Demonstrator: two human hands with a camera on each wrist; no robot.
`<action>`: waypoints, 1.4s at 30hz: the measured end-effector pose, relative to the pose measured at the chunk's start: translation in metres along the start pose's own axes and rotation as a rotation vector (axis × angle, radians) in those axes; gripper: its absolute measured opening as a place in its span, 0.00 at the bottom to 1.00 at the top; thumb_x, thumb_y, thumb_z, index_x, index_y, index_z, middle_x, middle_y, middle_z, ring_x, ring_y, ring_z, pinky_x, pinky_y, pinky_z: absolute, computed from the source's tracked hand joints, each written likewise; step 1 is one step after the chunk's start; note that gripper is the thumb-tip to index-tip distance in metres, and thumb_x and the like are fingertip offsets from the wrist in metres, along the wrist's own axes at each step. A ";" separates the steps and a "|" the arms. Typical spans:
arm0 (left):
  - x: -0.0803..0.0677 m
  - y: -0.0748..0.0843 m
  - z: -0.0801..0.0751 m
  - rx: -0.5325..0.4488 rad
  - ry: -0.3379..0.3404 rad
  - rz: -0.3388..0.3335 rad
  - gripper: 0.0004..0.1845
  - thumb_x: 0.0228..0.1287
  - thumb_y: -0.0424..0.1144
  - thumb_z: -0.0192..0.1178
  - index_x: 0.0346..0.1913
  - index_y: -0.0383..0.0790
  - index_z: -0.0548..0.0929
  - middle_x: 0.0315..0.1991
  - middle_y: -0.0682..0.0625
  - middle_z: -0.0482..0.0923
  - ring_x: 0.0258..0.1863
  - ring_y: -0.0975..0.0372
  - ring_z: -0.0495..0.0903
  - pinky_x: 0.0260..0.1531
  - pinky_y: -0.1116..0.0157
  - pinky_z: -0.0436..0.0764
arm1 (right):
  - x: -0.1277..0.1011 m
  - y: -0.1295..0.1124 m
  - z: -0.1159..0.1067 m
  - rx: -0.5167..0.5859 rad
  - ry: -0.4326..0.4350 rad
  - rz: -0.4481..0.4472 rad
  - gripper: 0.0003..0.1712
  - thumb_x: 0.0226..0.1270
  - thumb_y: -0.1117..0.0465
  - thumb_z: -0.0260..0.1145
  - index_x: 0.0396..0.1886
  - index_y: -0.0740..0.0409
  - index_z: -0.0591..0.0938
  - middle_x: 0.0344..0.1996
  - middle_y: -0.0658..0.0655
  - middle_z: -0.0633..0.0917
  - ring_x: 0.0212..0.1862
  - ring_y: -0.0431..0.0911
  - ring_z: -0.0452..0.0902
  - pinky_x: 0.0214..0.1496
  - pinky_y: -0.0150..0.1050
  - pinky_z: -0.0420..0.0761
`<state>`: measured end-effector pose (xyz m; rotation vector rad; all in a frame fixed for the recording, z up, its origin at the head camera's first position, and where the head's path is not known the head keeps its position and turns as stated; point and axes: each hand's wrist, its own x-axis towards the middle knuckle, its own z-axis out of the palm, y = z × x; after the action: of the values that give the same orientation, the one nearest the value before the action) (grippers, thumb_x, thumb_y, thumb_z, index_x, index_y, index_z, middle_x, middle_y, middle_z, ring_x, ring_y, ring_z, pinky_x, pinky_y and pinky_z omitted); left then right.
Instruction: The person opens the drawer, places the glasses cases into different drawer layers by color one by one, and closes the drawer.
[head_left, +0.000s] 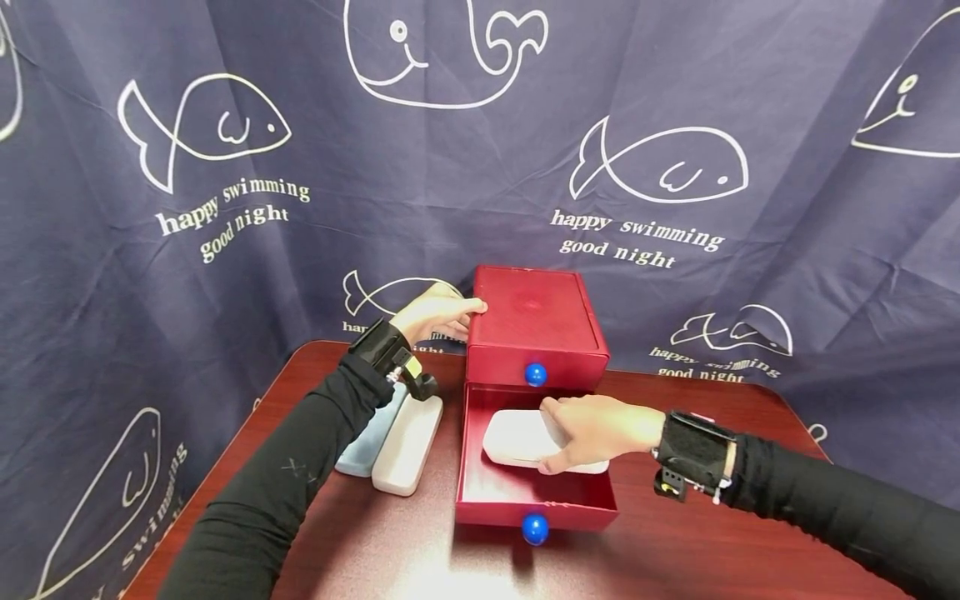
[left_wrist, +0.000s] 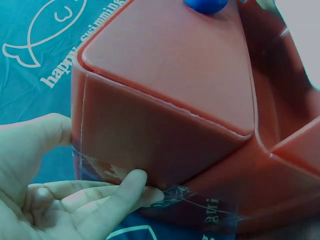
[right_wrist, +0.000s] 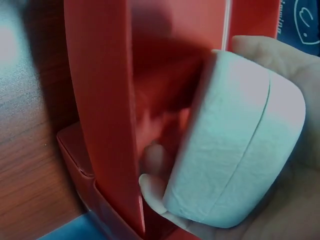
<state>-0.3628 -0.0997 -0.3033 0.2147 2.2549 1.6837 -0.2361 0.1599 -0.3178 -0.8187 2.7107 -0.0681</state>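
A red two-drawer box (head_left: 532, 312) stands on the table with its lower drawer (head_left: 498, 510) pulled out. My right hand (head_left: 600, 427) grips a white glasses case (head_left: 516, 437) from above, inside that drawer. Up close in the right wrist view, fingers and thumb wrap the closed case (right_wrist: 235, 140), its seam showing. At the box's left side, my left hand (head_left: 437, 313) has its thumb at the top edge. The left wrist view shows its fairly straight fingers (left_wrist: 107, 205) against the side wall. The upper drawer, with a blue knob (head_left: 536, 374), is pushed in.
Left of the box, another white case (head_left: 407, 446) and a light blue case (head_left: 372, 437) lie side by side on the reddish-brown table (head_left: 675, 517). A dark blue curtain (head_left: 480, 183) with white fish drawings hangs behind. Another blue knob (head_left: 535, 529) juts from the lower drawer's front.
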 end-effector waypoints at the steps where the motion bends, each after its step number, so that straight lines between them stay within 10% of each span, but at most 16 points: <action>1: 0.000 0.000 0.000 0.001 -0.002 0.003 0.11 0.69 0.40 0.63 0.38 0.33 0.83 0.33 0.44 0.89 0.32 0.59 0.89 0.54 0.51 0.86 | 0.001 0.000 0.001 0.003 0.006 -0.001 0.30 0.53 0.36 0.74 0.41 0.51 0.73 0.29 0.47 0.76 0.32 0.42 0.73 0.35 0.39 0.76; 42: 0.003 0.000 0.001 0.023 0.017 -0.027 0.15 0.70 0.42 0.62 0.44 0.30 0.82 0.39 0.39 0.89 0.39 0.52 0.91 0.53 0.53 0.86 | 0.037 -0.022 0.001 -0.195 -0.080 0.013 0.33 0.56 0.47 0.77 0.53 0.57 0.72 0.41 0.58 0.81 0.47 0.51 0.77 0.50 0.47 0.85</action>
<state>-0.3654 -0.0983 -0.3038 0.1751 2.2808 1.6526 -0.2535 0.1217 -0.3264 -0.8372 2.6759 0.2304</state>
